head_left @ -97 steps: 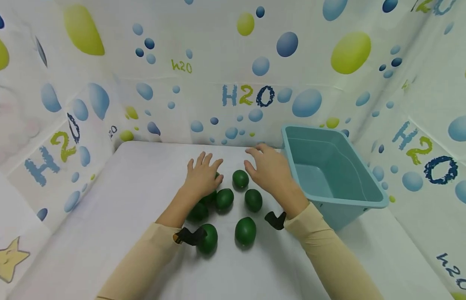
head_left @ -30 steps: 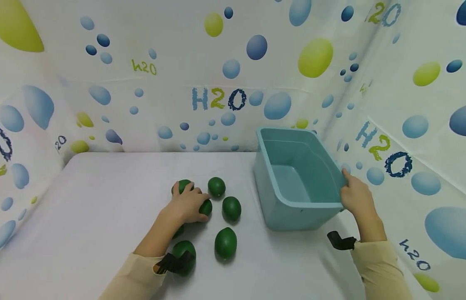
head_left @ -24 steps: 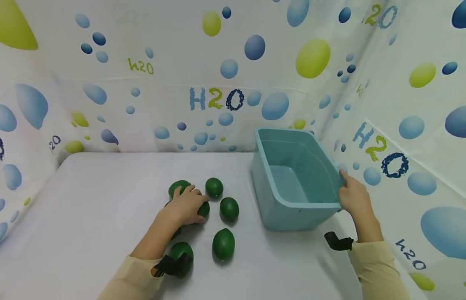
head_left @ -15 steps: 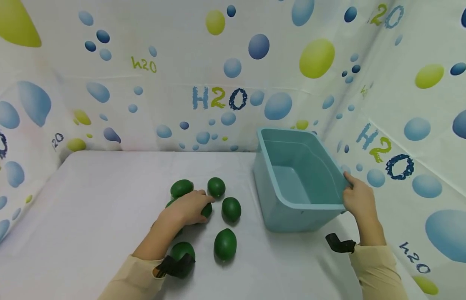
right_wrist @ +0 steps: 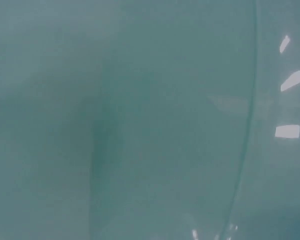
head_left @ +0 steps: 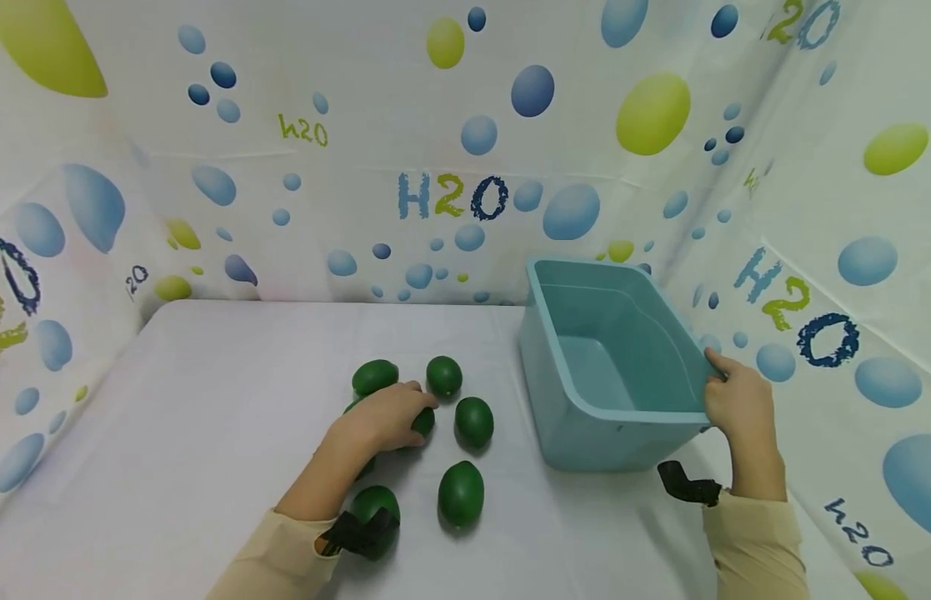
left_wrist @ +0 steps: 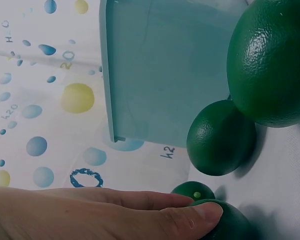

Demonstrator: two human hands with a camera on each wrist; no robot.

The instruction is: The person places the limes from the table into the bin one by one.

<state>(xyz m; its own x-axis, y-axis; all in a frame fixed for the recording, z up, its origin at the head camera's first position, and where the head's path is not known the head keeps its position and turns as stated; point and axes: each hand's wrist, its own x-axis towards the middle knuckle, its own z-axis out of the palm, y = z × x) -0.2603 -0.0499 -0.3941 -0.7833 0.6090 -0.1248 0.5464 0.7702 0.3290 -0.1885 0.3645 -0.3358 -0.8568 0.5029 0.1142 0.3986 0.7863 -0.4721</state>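
Clamped w/ L hand (head_left: 382, 417) on 1 green fruit (head_left: 423, 422) in mid. of white table (head_left: 240, 400) amid loose fruits (head_left: 461, 494), & gripping w/ R hand (head_left: 741, 404) near right rim of blue tub (head_left: 600, 440), prob. to steady it, set upright on right, seemingly for easy reach.

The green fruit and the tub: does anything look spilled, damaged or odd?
Nothing stands out: the fruit in plain view look whole, and the tub stands upright, held by the right hand. The left hand partly hides some.
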